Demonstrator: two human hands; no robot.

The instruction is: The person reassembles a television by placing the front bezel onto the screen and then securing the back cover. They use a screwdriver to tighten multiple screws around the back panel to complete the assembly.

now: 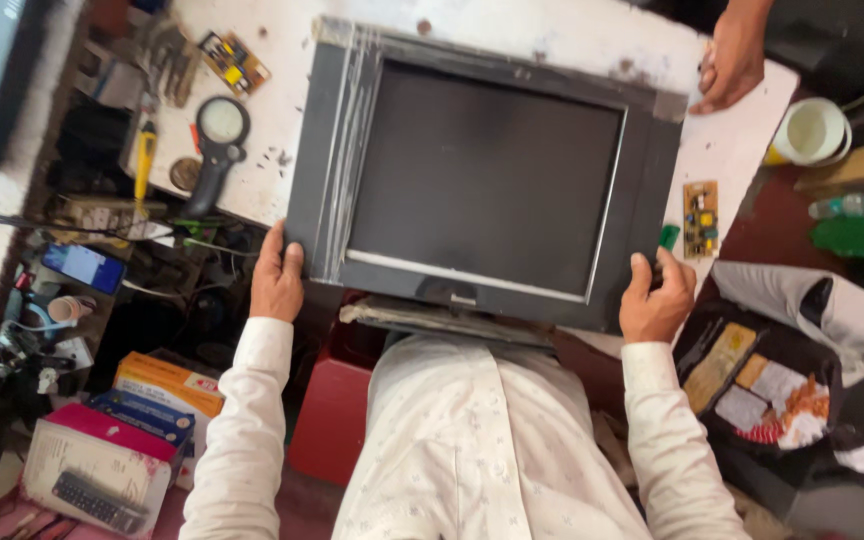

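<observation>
A dark grey tube television (482, 180) with a black screen lies on a white worktable (282, 110), its front edge overhanging toward me. My left hand (276, 278) grips its near left corner, beside strips of clear tape on the frame. My right hand (656, 296) grips the near right corner. Both arms wear white sleeves. A red stool (332, 420) stands under the television's edge.
Another person's hand (730, 58) rests on the table's far right corner. A magnifying glass (218, 135), small circuit boards (700, 218) and tools lie on the table. Boxes (112, 450) sit lower left; a white cup (810, 130), green bottle (862, 235) and black bag (762, 385) are at right.
</observation>
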